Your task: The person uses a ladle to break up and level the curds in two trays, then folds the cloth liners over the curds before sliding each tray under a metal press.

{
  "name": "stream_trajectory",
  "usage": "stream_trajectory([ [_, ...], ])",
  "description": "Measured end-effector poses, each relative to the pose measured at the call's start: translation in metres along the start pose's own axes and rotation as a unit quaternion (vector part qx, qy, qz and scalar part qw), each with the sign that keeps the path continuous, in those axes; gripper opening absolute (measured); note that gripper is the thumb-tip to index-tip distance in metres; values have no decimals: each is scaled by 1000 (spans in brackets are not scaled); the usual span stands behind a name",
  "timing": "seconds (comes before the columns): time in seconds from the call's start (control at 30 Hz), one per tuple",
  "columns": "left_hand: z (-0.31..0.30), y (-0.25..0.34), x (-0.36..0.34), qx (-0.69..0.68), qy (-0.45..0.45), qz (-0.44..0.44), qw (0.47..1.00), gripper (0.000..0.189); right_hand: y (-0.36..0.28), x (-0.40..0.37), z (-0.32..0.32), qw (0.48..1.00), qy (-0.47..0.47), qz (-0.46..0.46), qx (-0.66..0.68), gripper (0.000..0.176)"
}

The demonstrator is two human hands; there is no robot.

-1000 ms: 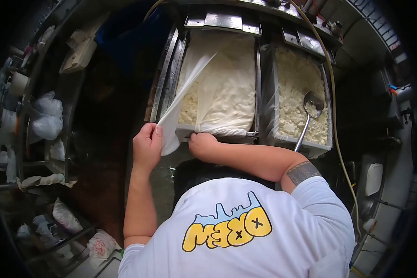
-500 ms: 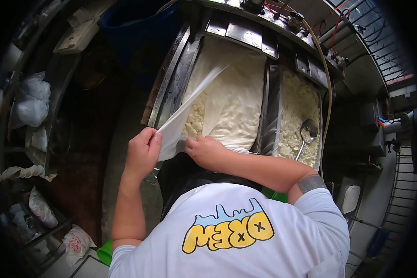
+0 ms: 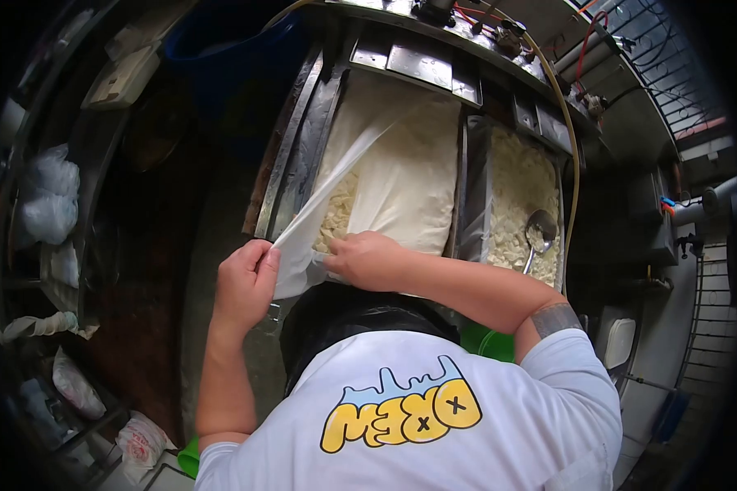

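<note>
While the L hand (image 3: 246, 278) has the cloth (image 3: 409, 184) pinched tight btw thumb & fingers, off the tray's (image 3: 309, 155) near L corner, the R hand (image 3: 363, 259) is down at the near edge, fingers curled, tips partly hidden; can't tell if it's got hold of anything. Cloth runs taut, diag., from L hand back over the tray, rest of it lying across the R side. Pale lumps (image 3: 335, 217) show in the bare strip on the L. Next door, to the R: bin (image 3: 473, 196) w/ more lumps, ladle (image 3: 540, 229) resting in it, a few bits in the bowl, handle twd the person. Far L, blue tub (image 3: 237, 51), contents too dark to tell. Green pail (image 3: 496, 344) just below the R forearm.
</note>
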State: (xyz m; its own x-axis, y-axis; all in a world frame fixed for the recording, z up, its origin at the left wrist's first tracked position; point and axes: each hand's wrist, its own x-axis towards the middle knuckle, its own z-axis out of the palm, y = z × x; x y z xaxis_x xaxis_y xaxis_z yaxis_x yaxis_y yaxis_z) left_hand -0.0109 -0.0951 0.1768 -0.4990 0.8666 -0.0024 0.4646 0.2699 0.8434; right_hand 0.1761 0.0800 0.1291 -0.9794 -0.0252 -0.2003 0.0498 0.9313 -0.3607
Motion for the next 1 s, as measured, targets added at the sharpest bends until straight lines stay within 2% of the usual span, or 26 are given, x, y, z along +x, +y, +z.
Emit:
stream_trajectory([
  [0.1, 4, 10, 0, 28, -3, 21, 999, 17, -13, 19, 34, 999, 48, 5, -16, 15],
  [0.17, 10, 16, 1, 30, 27, 60, 997, 17, -23, 26, 49, 996, 71, 35, 39, 17],
  [0.3, 19, 34, -3, 71, 1, 92, 993, 17, -31, 32, 69, 981, 134, 90, 108, 17],
  [0.37, 22, 47, -8, 92, -3, 70, 993, 12, -25, 38, 80, 988, 41, 59, 139, 20],
  [0.4, 24, 50, -10, 105, -17, 84, 991, 12, -30, 38, 71, 985, 60, 68, 147, 20],
  [0.47, 28, 55, -13, 110, -33, 79, 990, 11, -43, 33, 47, 979, -131, 26, 151, 26],
  [0.5, 31, 60, -15, 111, -37, 99, 988, 10, -44, 31, 51, 979, -117, 33, 161, 26],
  [0.57, 44, 68, -20, 100, -52, 113, 987, 10, -44, 24, 62, 979, -47, -125, 151, 32],
  [0.6, 53, 71, -24, 82, -55, 119, 988, 10, -44, 18, 76, 980, -45, -121, 151, 32],
  [0.67, 80, 75, -32, 71, -75, 159, 982, 8, -47, -2, 105, 921, 33, -191, 337, 32],
  [0.7, 98, 74, -38, 62, -93, 144, 983, 9, -44, -20, 109, 906, -27, -137, 398, 32],
  [0.73, 115, 75, -45, 85, -114, 156, 978, 12, -33, -27, 145, 904, 26, -117, 411, 35],
  [0.77, 133, 78, -54, 102, -191, 89, 972, 18, -18, -38, 183, 899, 77, -98, 420, 38],
  [0.83, 158, 46, -65, 61, -336, 112, 933, 27, -7, -121, 163, 891, 18, 116, 439, 47],
  [0.87, 166, 31, -68, 45, -389, 105, 914, 29, -4, -143, 185, 862, 75, 243, 438, 52],
  [0.9, 165, 10, -64, 40, -360, 67, 930, 33, -3, -158, 206, 816, 132, 363, 430, 57],
  [0.93, 157, -12, -57, 37, -332, 27, 942, 36, -5, -173, 200, 738, 186, 399, 512, 65],
  [0.97, 148, -32, -50, 61, -288, -31, 955, 36, 0, -169, 221, 708, 276, 397, 515, 64],
  [1.0, 142, -64, -44, 48, -234, -158, 958, 39, 6, -162, 242, 670, 366, 392, 513, 62],
])
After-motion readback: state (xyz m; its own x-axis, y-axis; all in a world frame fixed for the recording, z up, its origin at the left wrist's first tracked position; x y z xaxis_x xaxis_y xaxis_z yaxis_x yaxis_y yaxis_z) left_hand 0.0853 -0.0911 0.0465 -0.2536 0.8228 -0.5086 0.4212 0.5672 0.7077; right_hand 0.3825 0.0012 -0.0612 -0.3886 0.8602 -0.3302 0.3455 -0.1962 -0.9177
